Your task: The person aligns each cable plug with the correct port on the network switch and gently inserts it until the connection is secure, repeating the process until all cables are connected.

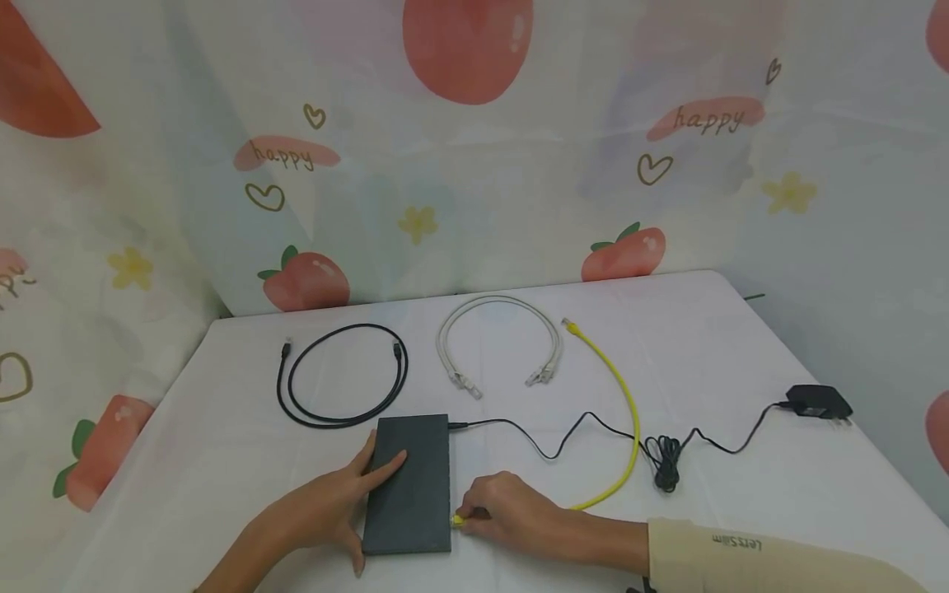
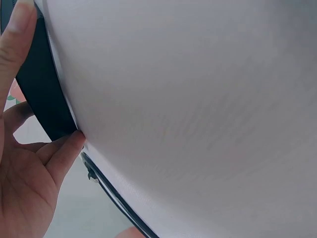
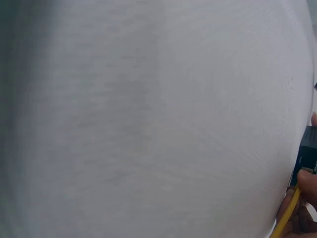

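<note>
A flat black box, by its look a network switch (image 1: 415, 482), lies on the white table in the head view. My left hand (image 1: 326, 502) holds it from the left, spread fingers on its edge and top; in the left wrist view the thumb and fingers grip the switch (image 2: 49, 94) along its sides. My right hand (image 1: 511, 512) pinches the near plug (image 1: 458, 520) of a yellow network cable (image 1: 630, 403) against the switch's right side. Whether the plug sits in a port is hidden by the fingers. The cable's other end lies free at the back.
A black power lead (image 1: 549, 453) runs from the switch's far right side through a tied bundle (image 1: 667, 465) to a black adapter (image 1: 819, 401) near the right table edge. Behind lie a coiled black cable (image 1: 292, 383) and a looped grey network cable (image 1: 500, 298).
</note>
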Available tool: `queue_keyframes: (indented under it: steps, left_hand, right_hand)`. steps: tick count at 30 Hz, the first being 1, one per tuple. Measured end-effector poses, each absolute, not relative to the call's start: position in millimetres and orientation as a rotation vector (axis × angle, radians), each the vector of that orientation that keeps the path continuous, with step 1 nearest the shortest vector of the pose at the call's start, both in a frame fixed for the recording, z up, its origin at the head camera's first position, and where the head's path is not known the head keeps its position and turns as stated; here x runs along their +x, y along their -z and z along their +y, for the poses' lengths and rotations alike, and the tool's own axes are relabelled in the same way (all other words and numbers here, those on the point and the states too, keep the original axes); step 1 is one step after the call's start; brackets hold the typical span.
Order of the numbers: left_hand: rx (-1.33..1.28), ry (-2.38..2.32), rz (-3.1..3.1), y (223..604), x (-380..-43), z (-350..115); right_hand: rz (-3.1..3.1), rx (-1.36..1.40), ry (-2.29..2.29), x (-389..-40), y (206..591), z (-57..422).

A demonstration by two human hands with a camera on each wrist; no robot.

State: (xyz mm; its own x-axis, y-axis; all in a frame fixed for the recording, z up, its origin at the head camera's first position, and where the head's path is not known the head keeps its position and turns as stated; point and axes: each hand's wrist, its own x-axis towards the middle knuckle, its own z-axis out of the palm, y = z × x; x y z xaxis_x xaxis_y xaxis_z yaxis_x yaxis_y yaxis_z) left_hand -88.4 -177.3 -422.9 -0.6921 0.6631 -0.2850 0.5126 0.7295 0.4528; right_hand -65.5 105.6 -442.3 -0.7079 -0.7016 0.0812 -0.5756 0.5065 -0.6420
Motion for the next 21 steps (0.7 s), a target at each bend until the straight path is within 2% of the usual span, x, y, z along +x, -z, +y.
queue_keyframes:
  steps: [21]
  left_hand:
    - [0.882,-0.625,2.409,425.3,-85.3,-182.8]
  right_hand:
    - [2.565,-1.181,0.858,-66.8,438.3,105.3]
